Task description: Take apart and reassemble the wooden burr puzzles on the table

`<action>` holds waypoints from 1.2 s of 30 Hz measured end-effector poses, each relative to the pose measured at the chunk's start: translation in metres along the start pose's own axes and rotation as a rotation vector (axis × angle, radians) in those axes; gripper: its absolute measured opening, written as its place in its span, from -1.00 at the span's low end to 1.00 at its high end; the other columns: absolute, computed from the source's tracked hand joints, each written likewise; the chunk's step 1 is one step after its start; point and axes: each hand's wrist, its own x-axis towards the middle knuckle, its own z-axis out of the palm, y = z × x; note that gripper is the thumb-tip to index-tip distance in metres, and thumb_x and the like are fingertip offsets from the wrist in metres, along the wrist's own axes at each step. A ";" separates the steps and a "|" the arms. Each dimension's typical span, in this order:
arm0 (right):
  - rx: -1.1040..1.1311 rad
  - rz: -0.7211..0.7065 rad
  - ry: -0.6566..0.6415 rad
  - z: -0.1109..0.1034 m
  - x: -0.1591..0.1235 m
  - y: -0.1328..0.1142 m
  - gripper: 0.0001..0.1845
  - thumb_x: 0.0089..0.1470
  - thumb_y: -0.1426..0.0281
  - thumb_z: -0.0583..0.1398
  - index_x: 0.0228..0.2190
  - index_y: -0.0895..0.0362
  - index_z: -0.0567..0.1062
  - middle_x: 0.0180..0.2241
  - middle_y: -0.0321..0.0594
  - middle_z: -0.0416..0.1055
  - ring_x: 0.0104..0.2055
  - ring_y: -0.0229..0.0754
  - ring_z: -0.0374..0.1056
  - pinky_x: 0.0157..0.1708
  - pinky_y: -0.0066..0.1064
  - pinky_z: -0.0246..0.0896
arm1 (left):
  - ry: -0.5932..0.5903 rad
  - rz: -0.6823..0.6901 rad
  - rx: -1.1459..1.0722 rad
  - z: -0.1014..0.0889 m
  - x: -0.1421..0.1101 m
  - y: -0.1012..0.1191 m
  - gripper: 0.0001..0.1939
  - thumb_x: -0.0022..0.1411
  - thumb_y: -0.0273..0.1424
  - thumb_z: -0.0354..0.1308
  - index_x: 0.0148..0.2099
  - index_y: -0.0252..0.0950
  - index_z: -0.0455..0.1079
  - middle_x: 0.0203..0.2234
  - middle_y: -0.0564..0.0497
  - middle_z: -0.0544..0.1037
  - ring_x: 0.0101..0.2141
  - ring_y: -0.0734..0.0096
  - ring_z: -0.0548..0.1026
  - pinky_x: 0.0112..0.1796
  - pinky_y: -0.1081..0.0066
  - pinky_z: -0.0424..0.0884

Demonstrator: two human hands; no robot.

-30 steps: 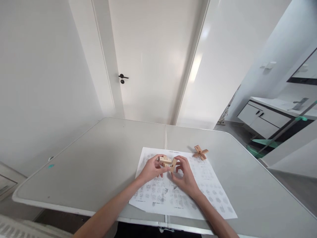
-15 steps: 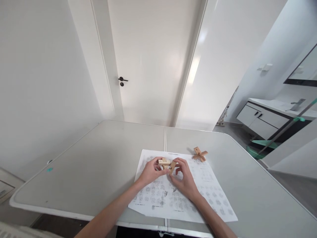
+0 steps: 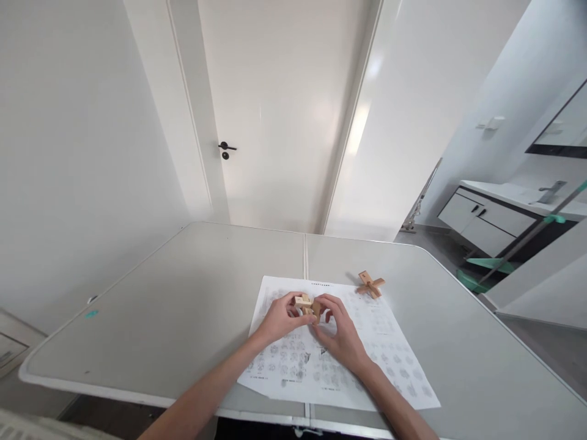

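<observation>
Between my two hands are light wooden puzzle pieces point(image 3: 303, 301), held just above a printed sheet point(image 3: 293, 373). My left hand point(image 3: 279, 318) grips them from the left with thumb and fingers. My right hand point(image 3: 338, 324) pinches a darker wooden puzzle piece point(image 3: 317, 307) against their right side. How the pieces interlock is partly hidden by my fingers. Beyond my right hand, a brown cross-shaped wooden puzzle point(image 3: 370, 285) lies at the sheet's upper right corner.
The sheet lies across the centre seam of a grey folding table point(image 3: 183, 305) with a pale rim. A white door point(image 3: 284, 122) with a black handle stands behind it. To the right are a sink cabinet point(image 3: 486, 217) and a green-and-grey long-handled dustpan point(image 3: 493, 267).
The darker piece at my right hand has turned and sits closer against the light pieces. Both hands stay in nearly the same place.
</observation>
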 end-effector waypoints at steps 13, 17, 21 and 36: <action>0.085 -0.023 -0.006 0.002 0.001 -0.002 -0.49 0.30 0.44 0.16 0.23 -0.09 0.30 0.20 -0.03 0.29 0.14 0.05 0.35 -0.07 -0.09 0.53 | -0.009 -0.011 0.005 0.001 0.000 -0.002 -0.40 0.07 -0.19 0.46 0.12 -0.26 0.41 -0.20 -0.03 0.62 -0.35 0.35 0.58 -0.39 0.45 0.38; 0.035 -0.028 0.013 0.002 0.001 0.000 -0.46 0.29 0.43 0.18 0.25 -0.09 0.29 0.21 -0.03 0.29 0.16 0.07 0.34 -0.05 -0.07 0.52 | 0.009 0.002 0.013 0.001 0.001 -0.004 -0.40 0.08 -0.18 0.45 0.12 -0.25 0.42 -0.18 -0.05 0.62 -0.31 0.32 0.59 -0.34 0.42 0.42; -0.036 -0.018 0.036 0.001 -0.001 0.003 -0.43 0.26 0.41 0.20 0.26 -0.09 0.29 0.22 -0.03 0.31 0.11 0.07 0.38 -0.08 -0.06 0.51 | 0.011 0.001 0.007 -0.001 0.001 -0.005 -0.38 0.08 -0.15 0.45 0.13 -0.26 0.43 -0.13 -0.08 0.61 -0.29 0.32 0.58 -0.32 0.40 0.44; -0.100 -0.042 0.040 -0.003 -0.003 0.004 -0.41 0.21 0.41 0.27 0.22 -0.10 0.31 0.21 -0.13 0.40 0.25 0.09 0.32 0.18 0.06 0.32 | -0.052 -0.029 -0.096 -0.003 0.000 0.003 -0.47 0.12 -0.13 0.41 0.05 -0.31 0.47 -0.23 -0.06 0.59 -0.33 0.37 0.50 -0.42 0.47 0.38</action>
